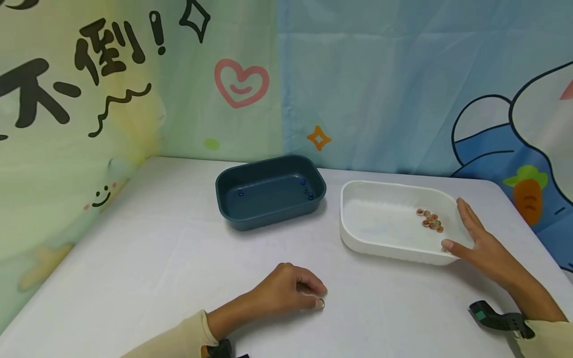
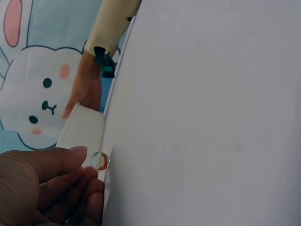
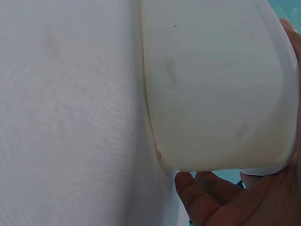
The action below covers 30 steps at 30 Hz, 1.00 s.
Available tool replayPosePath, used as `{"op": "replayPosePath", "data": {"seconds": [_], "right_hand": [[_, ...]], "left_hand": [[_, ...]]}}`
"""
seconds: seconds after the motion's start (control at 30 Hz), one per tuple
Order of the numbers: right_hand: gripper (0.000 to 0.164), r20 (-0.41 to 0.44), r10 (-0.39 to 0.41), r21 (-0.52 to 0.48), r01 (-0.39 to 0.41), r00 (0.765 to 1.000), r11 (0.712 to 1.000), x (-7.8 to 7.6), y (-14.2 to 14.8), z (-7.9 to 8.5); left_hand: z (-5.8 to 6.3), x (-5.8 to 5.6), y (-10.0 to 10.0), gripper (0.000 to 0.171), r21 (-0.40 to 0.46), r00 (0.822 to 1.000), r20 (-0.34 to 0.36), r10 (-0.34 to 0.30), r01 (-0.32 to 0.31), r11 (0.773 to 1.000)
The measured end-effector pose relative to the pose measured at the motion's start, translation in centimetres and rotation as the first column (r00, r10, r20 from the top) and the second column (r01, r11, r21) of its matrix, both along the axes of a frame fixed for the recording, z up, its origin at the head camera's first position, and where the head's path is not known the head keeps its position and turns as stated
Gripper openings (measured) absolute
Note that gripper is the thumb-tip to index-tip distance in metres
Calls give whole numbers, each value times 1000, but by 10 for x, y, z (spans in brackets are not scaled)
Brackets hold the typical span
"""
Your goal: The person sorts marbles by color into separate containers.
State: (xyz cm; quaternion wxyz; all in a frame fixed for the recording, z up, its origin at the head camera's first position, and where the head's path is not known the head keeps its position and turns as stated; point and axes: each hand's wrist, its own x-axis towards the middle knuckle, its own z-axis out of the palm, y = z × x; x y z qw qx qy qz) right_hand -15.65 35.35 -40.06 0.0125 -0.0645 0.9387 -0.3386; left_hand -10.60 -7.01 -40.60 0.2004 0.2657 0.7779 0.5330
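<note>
In the head view my left hand (image 1: 286, 291) is low over the white table, pinching a marble (image 1: 320, 303) between thumb and fingertips. Up close in the left wrist view, that marble (image 2: 99, 161) is clear glass with an orange-red streak. My right hand (image 1: 488, 251) holds the right end of a white tray (image 1: 380, 243), thumb over the near rim and fingers along the end wall. Several orange-and-clear marbles (image 1: 433, 223) lie together inside the tray's right half. The right wrist view shows fingers (image 3: 200, 200) against the tray's outer wall (image 3: 211, 94).
A dark teal tray (image 1: 250, 221) stands at the back, left of the white one, with several blue marbles (image 1: 306, 189) inside. White cloth covers the table (image 1: 156, 258). Printed curtains (image 1: 358, 89) hang along the back and left edges.
</note>
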Motion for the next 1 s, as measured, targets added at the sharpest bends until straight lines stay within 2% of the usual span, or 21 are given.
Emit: {"op": "replayPosePath", "data": {"seconds": [0.23, 0.53, 0.63, 0.77, 1.0], "right_hand": [[99, 4, -5, 3, 5, 1000, 1000, 0, 1, 0], [98, 7, 5, -11, -5, 1000, 1000, 0, 1, -1], [98, 5, 5, -15, -5, 1000, 1000, 0, 2, -1], [98, 7, -4, 3, 4, 1000, 1000, -1, 1, -2], [97, 9, -7, -5, 7, 1000, 1000, 1, 2, 0]], "left_hand": [[-1, 1, 3, 11, -65, 990, -129, -58, 50, 997], [4, 3, 5, 10, -132, 982, -164, -99, 77, 988], [6, 2, 5, 9, -127, 983, -160, -94, 74, 989], [5, -1, 4, 8, -62, 994, -84, -65, 59, 996], [4, -6, 8, 10, 12, 999, -26, -47, 47, 999]]}}
